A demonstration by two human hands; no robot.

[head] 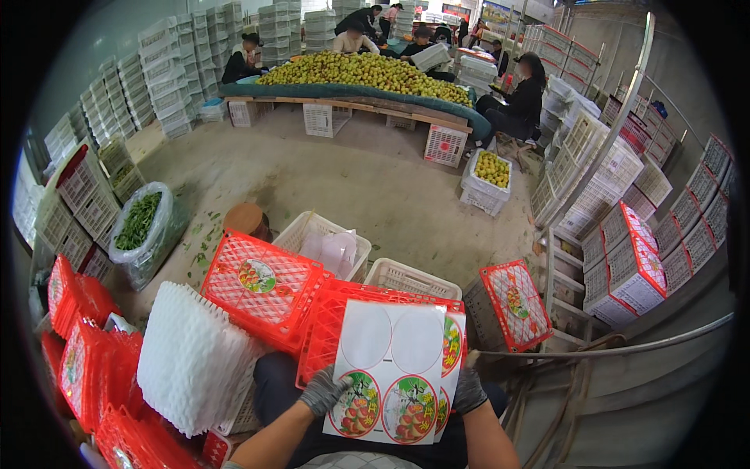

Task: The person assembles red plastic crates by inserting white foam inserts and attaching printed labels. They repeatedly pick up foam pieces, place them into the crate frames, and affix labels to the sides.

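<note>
My left hand [326, 391], in a grey knit glove, grips the left edge of a white sheet of oval labels [389, 387], its thumb on the front. Two upper ovals on this sheet are blank white; the two lower ones bear printed fruit pictures and writing. Behind it, shifted right, is another label sheet [454, 352]. My right hand [470, 391], also gloved, is at the right edge of the sheets; its fingers are partly hidden. Beneath the sheets are red plastic crate lids [321, 334]. To their left lies a red lid with an oval label [261, 280].
White foam netting sheets [184, 357] and stacked red lids [96, 369] stand at my left. Ahead are a white crate [363, 249], a wooden stool [245, 220] and a bag of leaves [140, 223]. A lidded crate [515, 305] stands right. Several people sit around a fruit-heaped table [351, 91].
</note>
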